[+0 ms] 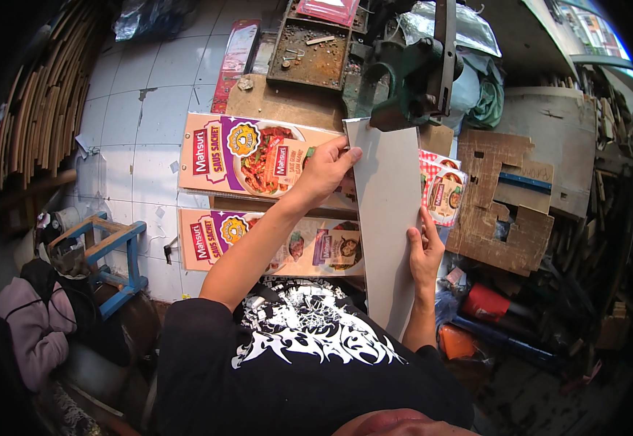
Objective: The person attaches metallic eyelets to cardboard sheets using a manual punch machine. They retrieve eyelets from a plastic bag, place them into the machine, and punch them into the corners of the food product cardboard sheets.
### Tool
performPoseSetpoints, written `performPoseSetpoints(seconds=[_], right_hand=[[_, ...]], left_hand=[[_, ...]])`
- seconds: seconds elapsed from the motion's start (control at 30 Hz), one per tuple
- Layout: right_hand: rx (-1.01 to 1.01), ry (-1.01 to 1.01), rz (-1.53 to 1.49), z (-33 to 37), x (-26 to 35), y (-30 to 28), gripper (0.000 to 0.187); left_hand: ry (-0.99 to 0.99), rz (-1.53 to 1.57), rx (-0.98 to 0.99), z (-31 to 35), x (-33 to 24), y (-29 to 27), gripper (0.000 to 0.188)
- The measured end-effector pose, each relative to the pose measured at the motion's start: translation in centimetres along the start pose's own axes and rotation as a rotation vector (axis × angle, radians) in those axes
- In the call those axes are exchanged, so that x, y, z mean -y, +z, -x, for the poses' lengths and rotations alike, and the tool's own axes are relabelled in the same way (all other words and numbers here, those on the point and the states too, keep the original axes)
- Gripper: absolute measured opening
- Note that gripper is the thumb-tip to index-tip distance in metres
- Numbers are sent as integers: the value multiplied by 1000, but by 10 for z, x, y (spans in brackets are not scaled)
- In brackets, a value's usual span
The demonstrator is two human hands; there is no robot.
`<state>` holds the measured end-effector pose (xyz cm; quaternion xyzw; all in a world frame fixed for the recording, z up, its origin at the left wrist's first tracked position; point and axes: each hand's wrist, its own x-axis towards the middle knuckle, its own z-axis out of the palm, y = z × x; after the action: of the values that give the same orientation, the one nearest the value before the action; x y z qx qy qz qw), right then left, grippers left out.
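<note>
A long, flat, grey-white panel [389,203] lies lengthwise in front of me, its far end by the head of a green metal press [398,83]. My left hand [331,167] is closed on its left edge near the far end, thumb on top. Lower down, my right hand [425,251] grips the right edge, fingers along the side. Under my left forearm lies a printed food-picture panel [240,156], and a similar printed panel [207,240] lies nearer to me. Past the right edge, part of a red-checked printed panel [443,192] shows.
A dirty metal tray [309,54] with small loose parts sits beside the press. Cut brown cardboard [491,211] is at the right, above a red object [487,301]. A blue-framed stool [116,254] stands on the tiled floor at left, near stacked brown sheets [51,94].
</note>
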<state>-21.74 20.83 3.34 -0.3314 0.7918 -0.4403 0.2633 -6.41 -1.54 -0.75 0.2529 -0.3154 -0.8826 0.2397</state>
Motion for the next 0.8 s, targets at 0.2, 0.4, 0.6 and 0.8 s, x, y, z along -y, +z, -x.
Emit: performPoseSetpoints(seconds=[0.2, 0.4, 0.6, 0.8], right_hand=[[15, 25, 7, 1, -3, -2, 46], [96, 81, 77, 1, -4, -6, 48], [58, -33, 95, -2, -10, -5, 47], [-9, 18, -68, 6, 6, 1, 41]], left_hand=[[-2, -5, 43, 1, -1, -1, 30], [-1, -10, 6, 1, 3, -4, 26], [-12, -58, 19, 1, -2, -2, 28], [44, -47, -45, 3, 3, -3, 22]])
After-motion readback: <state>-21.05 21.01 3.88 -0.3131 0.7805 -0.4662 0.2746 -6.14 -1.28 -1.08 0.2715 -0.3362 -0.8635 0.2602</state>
